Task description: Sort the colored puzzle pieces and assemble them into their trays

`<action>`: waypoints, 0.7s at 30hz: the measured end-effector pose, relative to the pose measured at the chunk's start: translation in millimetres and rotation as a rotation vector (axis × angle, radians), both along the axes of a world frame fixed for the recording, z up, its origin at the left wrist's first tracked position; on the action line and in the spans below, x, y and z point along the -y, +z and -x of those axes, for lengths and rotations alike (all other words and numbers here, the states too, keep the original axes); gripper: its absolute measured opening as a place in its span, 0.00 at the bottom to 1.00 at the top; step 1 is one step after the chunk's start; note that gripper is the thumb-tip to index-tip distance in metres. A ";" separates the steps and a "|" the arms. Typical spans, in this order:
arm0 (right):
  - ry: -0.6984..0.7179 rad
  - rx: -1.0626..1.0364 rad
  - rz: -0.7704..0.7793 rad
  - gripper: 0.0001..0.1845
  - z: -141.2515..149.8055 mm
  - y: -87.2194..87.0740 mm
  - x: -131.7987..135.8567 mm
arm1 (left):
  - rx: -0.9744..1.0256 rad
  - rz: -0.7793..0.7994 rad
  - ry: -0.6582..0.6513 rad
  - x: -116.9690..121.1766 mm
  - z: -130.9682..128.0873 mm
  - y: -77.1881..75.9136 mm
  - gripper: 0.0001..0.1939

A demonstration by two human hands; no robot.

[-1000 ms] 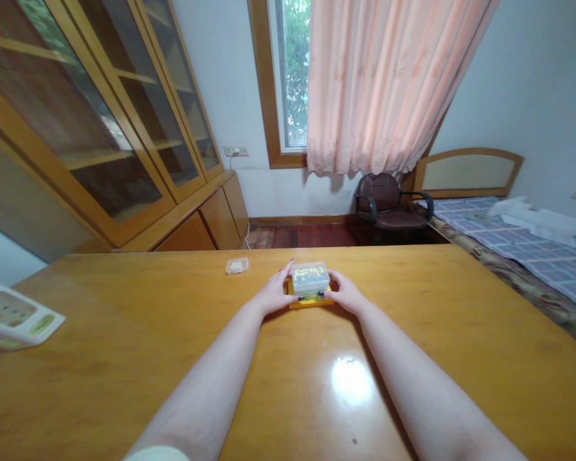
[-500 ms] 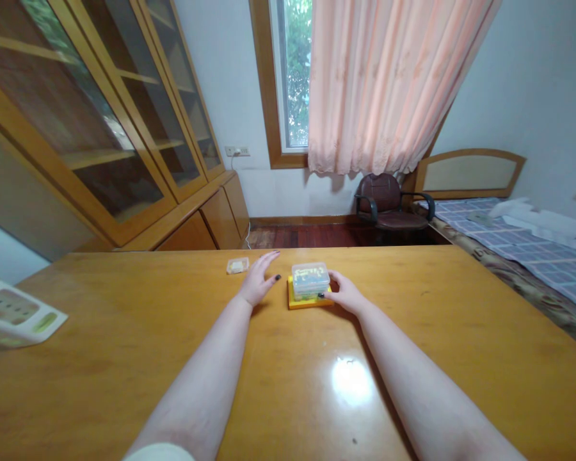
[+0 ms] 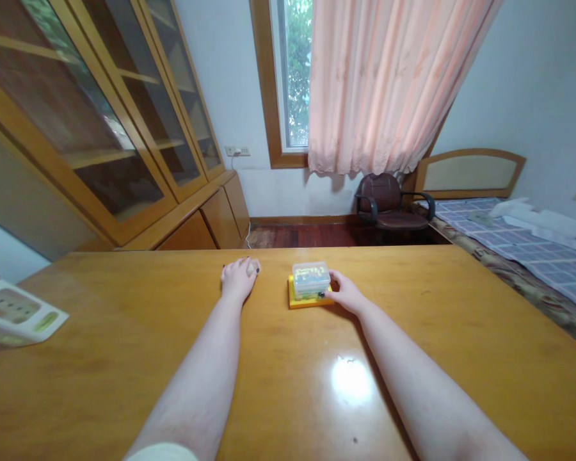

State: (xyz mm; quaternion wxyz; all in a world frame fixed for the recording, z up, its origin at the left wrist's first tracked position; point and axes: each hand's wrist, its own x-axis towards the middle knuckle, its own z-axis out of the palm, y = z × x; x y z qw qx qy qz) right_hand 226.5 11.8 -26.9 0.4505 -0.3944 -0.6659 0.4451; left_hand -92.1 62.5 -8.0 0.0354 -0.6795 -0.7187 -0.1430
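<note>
My left hand (image 3: 239, 280) is closed around a small clear plastic box (image 3: 254, 265), most of which lies hidden under the palm and fingers. To the right, a stack of clear plastic boxes (image 3: 310, 277) with yellowish bits inside sits on a flat yellow base (image 3: 297, 303). My right hand (image 3: 344, 292) grips the right side of that stack, its thumb at the front and the other fingers behind, partly out of sight.
The wooden table (image 3: 148, 333) spreads around both hands. At its left edge lies a white holder with cut-outs (image 3: 22, 314). Beyond the far edge are a brown armchair (image 3: 386, 200), a bed (image 3: 523, 230) and a glass-door cabinet (image 3: 120, 109).
My left hand has let go of the stack, moved left and closed over the small clear box. My right hand has stayed at the stack.
</note>
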 end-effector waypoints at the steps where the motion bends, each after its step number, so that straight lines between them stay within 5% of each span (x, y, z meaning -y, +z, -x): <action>1: 0.003 -0.003 -0.003 0.29 -0.2 -0.5 -0.3 | -0.006 -0.008 0.018 0.4 -0.5 0.2 0.28; 7: 0.015 0.003 0.008 0.29 -0.7 -1.1 -0.7 | 0.048 0.150 0.020 -1.1 2.1 -7.6 0.27; 11: 0.014 0.002 0.003 0.29 -0.7 -1.7 -0.9 | 0.124 0.057 -0.046 -2.9 -1.4 -3.5 0.25; 16: 0.014 -0.012 0.015 0.29 -0.3 -3.0 -1.2 | 0.437 -0.282 -0.308 12.5 -41.0 33.2 0.26; 21: 0.035 -0.030 0.024 0.29 -0.1 -1.7 0.3 | 0.453 -0.288 -0.587 45.6 -94.2 62.6 0.26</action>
